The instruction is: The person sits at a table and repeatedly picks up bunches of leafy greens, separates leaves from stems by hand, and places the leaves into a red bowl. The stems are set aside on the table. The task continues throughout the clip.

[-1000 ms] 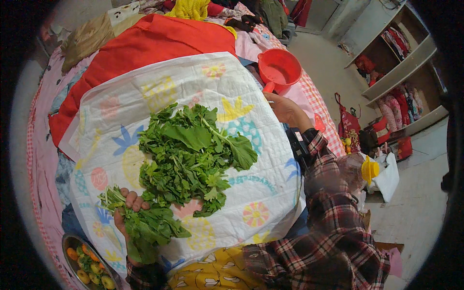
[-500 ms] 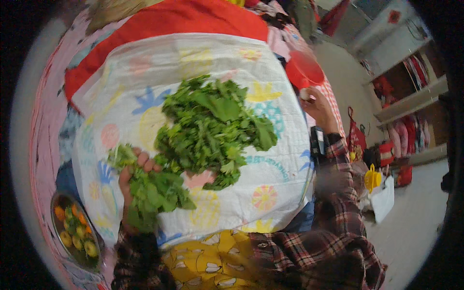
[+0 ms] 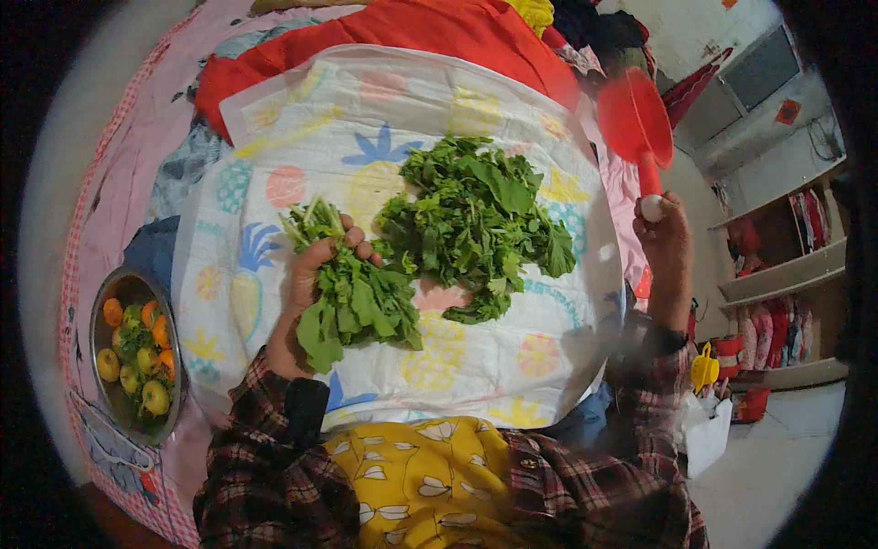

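Note:
My left hand (image 3: 331,261) is closed round a bunch of leafy greens (image 3: 366,311), the pale stems sticking up above the fist. Beside it, a larger pile of loose leafy greens (image 3: 480,220) lies on a white cloth with a fruit print (image 3: 357,393). Off the cloth's right side my right hand (image 3: 666,229) is raised and closed on the handle end of a red plastic dipper (image 3: 633,117), its bowl pointing up and away. A small white round piece (image 3: 653,209) shows at my fingertips; whether it belongs to the handle cannot be told.
At the left stands a metal bowl (image 3: 179,384) with apples, orange fruit and greens. Red fabric (image 3: 384,37) lies beyond the cloth, over pink bedding (image 3: 114,183). Shelves with clothes (image 3: 777,274), a yellow-topped item (image 3: 704,369) and a white bag (image 3: 706,435) are at the right.
My right hand has lifted the red dipper up and outward, its handle now showing. The left hand still grips its bunch. The whole view has shifted, showing more of the bowl.

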`<state>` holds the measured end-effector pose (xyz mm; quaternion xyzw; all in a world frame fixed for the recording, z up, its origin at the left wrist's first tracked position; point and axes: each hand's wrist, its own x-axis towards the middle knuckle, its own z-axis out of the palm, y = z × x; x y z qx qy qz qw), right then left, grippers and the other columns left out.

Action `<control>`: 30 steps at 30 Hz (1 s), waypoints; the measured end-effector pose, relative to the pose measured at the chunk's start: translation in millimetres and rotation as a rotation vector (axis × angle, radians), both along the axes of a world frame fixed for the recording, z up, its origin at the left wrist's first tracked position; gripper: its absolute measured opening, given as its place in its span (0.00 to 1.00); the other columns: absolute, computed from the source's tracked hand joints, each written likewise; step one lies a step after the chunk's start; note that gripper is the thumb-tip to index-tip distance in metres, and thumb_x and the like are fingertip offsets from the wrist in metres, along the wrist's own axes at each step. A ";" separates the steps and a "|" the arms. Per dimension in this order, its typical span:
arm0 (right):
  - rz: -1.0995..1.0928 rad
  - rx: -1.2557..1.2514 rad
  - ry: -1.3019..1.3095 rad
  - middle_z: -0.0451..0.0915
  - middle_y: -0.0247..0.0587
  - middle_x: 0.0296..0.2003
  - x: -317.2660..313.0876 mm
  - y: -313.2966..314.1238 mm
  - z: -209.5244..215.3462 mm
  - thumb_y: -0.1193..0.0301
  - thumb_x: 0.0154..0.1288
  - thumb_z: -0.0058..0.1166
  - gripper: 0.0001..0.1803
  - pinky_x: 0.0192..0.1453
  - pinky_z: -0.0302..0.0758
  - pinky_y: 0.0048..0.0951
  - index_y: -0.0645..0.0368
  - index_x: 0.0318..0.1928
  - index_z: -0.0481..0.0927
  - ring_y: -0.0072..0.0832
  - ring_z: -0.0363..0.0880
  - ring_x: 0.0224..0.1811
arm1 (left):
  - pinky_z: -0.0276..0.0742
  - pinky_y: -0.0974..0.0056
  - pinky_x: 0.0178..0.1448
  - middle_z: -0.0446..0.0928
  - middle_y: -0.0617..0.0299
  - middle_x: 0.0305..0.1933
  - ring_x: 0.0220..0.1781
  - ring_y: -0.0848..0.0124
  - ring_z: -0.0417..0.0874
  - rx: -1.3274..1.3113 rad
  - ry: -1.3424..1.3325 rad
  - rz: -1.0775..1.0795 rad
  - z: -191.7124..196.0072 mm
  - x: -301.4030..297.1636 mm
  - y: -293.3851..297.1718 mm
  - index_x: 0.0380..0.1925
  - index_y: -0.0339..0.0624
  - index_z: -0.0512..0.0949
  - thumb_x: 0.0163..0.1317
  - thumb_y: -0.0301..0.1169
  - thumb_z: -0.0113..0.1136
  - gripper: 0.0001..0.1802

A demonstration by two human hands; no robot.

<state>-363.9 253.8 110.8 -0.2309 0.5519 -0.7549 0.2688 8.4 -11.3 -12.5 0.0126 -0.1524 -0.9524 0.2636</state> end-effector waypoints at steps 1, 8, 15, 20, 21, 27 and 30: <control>-0.004 -0.002 0.013 0.76 0.44 0.35 15.8 -3.1 11.7 0.67 0.62 0.52 0.12 0.35 0.76 0.28 0.54 0.45 0.69 0.31 0.78 0.34 | 0.72 0.58 0.56 0.71 0.64 0.39 0.42 0.68 0.74 0.005 -0.004 0.006 1.5 0.8 0.1 0.49 0.41 0.68 0.57 0.32 0.59 0.21; 0.192 0.011 0.048 0.74 0.36 0.31 109.9 -47.5 46.4 0.67 0.57 0.52 0.11 0.34 0.77 0.28 0.53 0.41 0.69 0.29 0.78 0.32 | 0.73 0.56 0.57 0.71 0.64 0.38 0.42 0.68 0.74 0.010 0.155 -0.031 24.6 3.0 3.2 0.48 0.43 0.69 0.59 0.32 0.58 0.17; 0.447 0.093 0.047 0.71 0.33 0.26 139.7 -102.9 18.6 0.71 0.56 0.46 0.05 0.30 0.67 0.23 0.54 0.35 0.70 0.23 0.70 0.25 | 0.69 0.58 0.59 0.69 0.66 0.38 0.43 0.70 0.71 -0.191 0.355 -0.088 77.9 9.8 6.5 0.54 0.43 0.68 0.59 0.35 0.58 0.23; 0.440 0.192 0.139 0.70 0.28 0.24 145.8 -120.7 13.6 0.71 0.55 0.48 0.04 0.28 0.66 0.19 0.55 0.32 0.73 0.18 0.69 0.25 | 0.71 0.56 0.59 0.71 0.63 0.40 0.45 0.68 0.74 -0.267 0.305 -0.089 121.3 8.7 -18.6 0.51 0.40 0.68 0.61 0.35 0.56 0.20; 0.445 0.213 0.151 0.70 0.27 0.24 146.1 -123.5 10.8 0.71 0.54 0.48 0.04 0.28 0.66 0.19 0.54 0.31 0.73 0.18 0.69 0.26 | 0.71 0.56 0.59 0.71 0.62 0.40 0.45 0.68 0.75 -0.256 0.271 -0.082 124.6 7.8 -28.0 0.50 0.39 0.68 0.61 0.35 0.56 0.20; 0.445 0.215 0.144 0.70 0.26 0.24 143.8 -123.6 -1.1 0.70 0.55 0.50 0.03 0.28 0.65 0.19 0.54 0.31 0.74 0.17 0.68 0.25 | 0.82 0.56 0.40 0.81 0.55 0.31 0.34 0.61 0.83 -0.422 -0.392 0.046 117.0 -15.9 -97.8 0.33 0.38 0.78 0.58 0.32 0.56 0.09; 0.461 0.203 0.142 0.71 0.26 0.24 141.4 -121.9 -4.5 0.70 0.55 0.50 0.04 0.28 0.65 0.19 0.54 0.32 0.74 0.17 0.68 0.25 | 0.83 0.53 0.40 0.80 0.56 0.32 0.34 0.60 0.84 -0.440 -0.696 0.082 102.2 -31.9 -125.3 0.35 0.37 0.77 0.56 0.30 0.59 0.09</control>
